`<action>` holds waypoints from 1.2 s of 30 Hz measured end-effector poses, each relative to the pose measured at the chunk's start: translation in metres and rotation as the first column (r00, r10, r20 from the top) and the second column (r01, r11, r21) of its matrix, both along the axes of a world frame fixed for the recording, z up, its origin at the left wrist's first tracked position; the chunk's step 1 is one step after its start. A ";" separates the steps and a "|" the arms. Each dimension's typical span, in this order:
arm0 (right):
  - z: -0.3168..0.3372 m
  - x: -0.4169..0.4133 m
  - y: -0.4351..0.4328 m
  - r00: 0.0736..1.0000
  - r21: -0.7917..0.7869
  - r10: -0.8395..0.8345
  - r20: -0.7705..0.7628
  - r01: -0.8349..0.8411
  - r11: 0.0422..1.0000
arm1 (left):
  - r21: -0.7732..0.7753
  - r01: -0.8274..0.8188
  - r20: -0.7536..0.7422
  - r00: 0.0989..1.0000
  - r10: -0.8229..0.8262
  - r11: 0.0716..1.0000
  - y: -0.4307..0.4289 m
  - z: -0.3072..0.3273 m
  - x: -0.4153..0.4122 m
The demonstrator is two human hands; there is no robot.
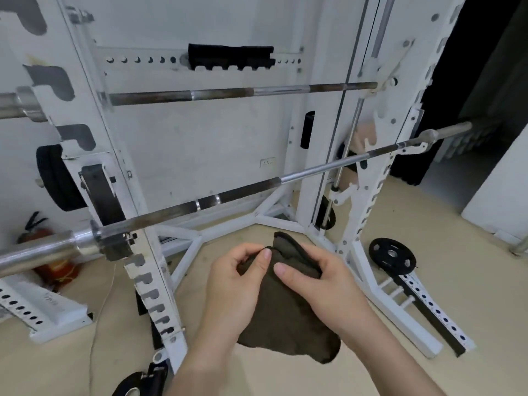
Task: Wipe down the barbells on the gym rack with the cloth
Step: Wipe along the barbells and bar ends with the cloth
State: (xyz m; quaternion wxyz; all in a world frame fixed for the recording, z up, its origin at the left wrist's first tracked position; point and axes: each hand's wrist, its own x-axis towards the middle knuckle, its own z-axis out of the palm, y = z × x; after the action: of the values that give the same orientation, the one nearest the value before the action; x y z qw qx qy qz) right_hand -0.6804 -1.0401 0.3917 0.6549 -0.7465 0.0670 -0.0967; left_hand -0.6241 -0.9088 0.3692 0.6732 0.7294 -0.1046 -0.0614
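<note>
Cloth bunched in both hands, below barbell.

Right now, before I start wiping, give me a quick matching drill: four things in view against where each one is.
Things:
1. cloth
2. upper barbell
3. loose weight plate
4. fire extinguisher

Places:
A. on the floor by the rack's right foot
B. held in the left hand and right hand
C. by the wall at far left, behind the near barbell's sleeve
D. across the rack, higher of the two bars

Pairs: 1-B, 2-D, 3-A, 4-C
</note>
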 end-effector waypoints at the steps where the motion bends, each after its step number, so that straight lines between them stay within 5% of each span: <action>1: 0.001 0.021 -0.013 0.997 0.166 -0.014 -0.073 0.026 0.986 | 0.013 -0.014 -0.004 1.000 0.014 1.000 -0.011 -0.002 0.019; 4: -0.005 0.082 -0.048 0.964 0.501 -0.035 -0.262 0.167 0.849 | 0.004 -0.064 -0.085 0.994 0.065 0.998 -0.037 -0.007 0.062; 8: -0.015 0.138 -0.076 0.961 0.579 0.025 -0.275 0.145 0.803 | 0.037 -0.170 -0.203 0.964 0.174 0.985 -0.059 -0.008 0.107; 13: -0.034 0.188 -0.117 0.913 0.199 -0.205 -0.352 0.287 0.937 | -0.053 -0.157 -0.346 0.929 0.129 0.986 -0.088 -0.001 0.148; 17: -0.039 0.225 -0.151 0.919 0.034 -0.271 -0.285 0.293 0.956 | 0.117 -0.003 -0.220 0.975 0.029 0.993 -0.119 -0.008 0.173; 20: -0.041 0.246 -0.172 0.957 0.147 -0.089 -0.276 0.134 0.980 | 0.207 -0.027 -0.135 0.989 0.056 0.978 -0.135 -0.016 0.193; 23: -0.044 0.261 -0.179 0.942 0.194 0.245 -0.230 -0.202 0.960 | 0.268 -0.172 -0.021 0.983 0.184 0.948 -0.147 -0.026 0.207; 26: -0.055 0.269 -0.184 0.923 -0.107 0.352 -0.156 -0.371 0.923 | 0.310 -0.222 0.020 0.974 0.228 0.924 -0.166 -0.035 0.211; 30: -0.076 0.285 -0.202 0.983 -0.540 0.173 0.057 -0.116 0.833 | 0.449 -0.361 0.257 0.928 0.269 0.817 -0.190 -0.039 0.215; 36: -0.083 0.301 -0.227 0.986 -0.549 0.129 0.101 -0.053 0.834 | 0.517 -0.401 0.364 0.903 0.230 0.756 -0.219 -0.032 0.233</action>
State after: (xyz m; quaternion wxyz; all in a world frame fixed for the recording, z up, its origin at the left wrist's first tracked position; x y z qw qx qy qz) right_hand -0.3794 -1.2673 0.3087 0.4228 -0.8958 -0.0429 -0.1300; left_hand -0.3913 -1.1274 0.3369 0.3970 0.9075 -0.0486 0.1283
